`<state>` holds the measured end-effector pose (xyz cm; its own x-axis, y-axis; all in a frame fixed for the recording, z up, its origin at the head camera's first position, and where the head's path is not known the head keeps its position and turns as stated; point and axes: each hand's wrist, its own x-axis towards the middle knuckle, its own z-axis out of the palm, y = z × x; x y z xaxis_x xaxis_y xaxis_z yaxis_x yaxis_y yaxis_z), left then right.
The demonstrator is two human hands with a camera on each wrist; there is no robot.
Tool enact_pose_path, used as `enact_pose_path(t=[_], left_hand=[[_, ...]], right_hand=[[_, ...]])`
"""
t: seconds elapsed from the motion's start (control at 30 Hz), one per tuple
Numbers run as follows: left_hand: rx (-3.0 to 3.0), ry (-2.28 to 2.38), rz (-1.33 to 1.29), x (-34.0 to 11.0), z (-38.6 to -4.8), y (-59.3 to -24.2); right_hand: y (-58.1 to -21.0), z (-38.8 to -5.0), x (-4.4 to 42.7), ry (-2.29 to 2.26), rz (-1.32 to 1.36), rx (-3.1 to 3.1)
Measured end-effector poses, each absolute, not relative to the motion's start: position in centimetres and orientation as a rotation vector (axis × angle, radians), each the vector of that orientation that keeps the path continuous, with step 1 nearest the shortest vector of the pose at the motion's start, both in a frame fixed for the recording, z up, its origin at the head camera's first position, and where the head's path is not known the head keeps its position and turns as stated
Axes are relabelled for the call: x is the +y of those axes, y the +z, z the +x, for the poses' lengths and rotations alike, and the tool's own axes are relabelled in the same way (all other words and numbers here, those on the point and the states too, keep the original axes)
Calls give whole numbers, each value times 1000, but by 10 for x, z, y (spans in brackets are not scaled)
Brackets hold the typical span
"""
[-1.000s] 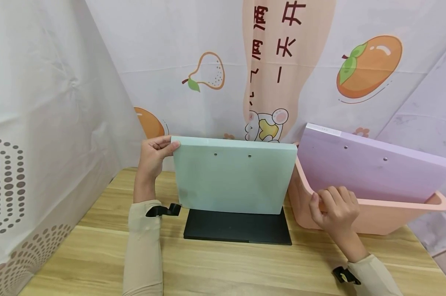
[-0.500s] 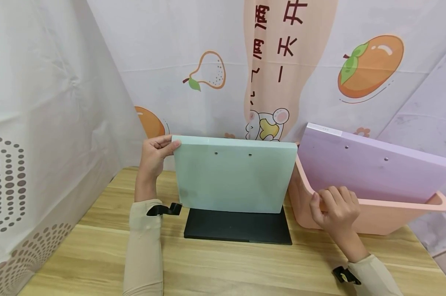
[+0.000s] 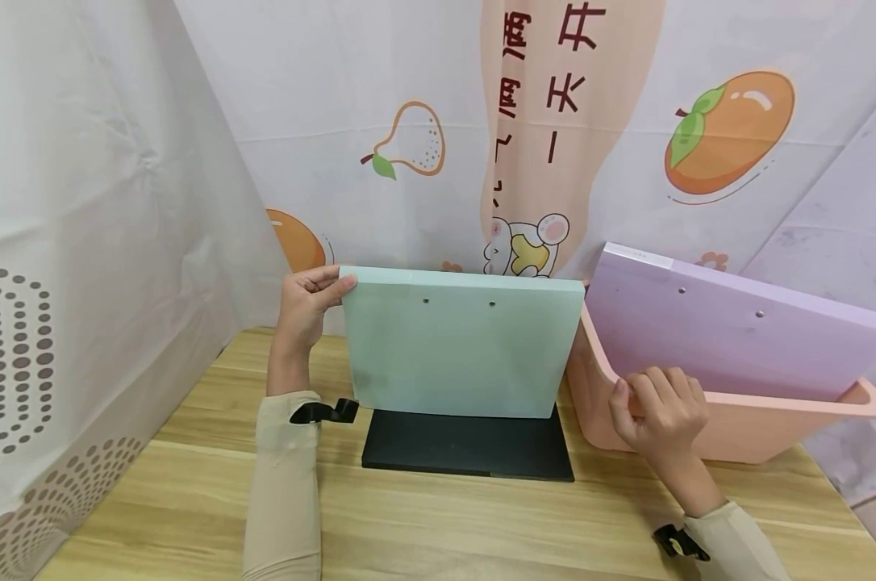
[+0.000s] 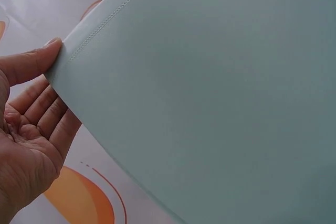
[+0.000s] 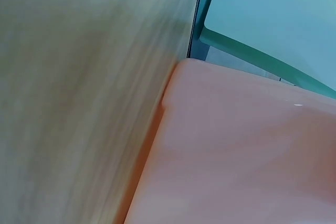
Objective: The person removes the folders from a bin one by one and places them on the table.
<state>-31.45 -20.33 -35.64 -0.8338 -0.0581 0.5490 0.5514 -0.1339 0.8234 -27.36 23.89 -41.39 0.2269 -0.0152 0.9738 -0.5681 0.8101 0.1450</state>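
A mint-green folder (image 3: 461, 347) stands on edge, spine upward, with two small rivets on its face. My left hand (image 3: 304, 305) pinches its upper left corner, thumb in front and fingers behind. In the left wrist view the thumb (image 4: 32, 62) presses on that corner. Under the folder's lower edge lies a flat black board (image 3: 467, 445). My right hand (image 3: 661, 407) grips the near rim of a pink bin (image 3: 757, 428), fingers curled over it. Inside the bin a lilac folder (image 3: 728, 331) leans at a slant, its lower part hidden by the front wall.
All of this stands on a wood-grain table (image 3: 438, 524). A white curtain (image 3: 322, 97) with printed fruit hangs behind, and another sheet closes the left side. The bin stands close to the green folder's right edge.
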Motion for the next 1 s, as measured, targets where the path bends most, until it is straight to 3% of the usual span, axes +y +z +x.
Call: enact_pose_path(t=[1.0], left_hand=[[-1735, -2045, -503, -201, -315, -356]], right_hand=[[-413, -272, 238, 410, 538, -1297]])
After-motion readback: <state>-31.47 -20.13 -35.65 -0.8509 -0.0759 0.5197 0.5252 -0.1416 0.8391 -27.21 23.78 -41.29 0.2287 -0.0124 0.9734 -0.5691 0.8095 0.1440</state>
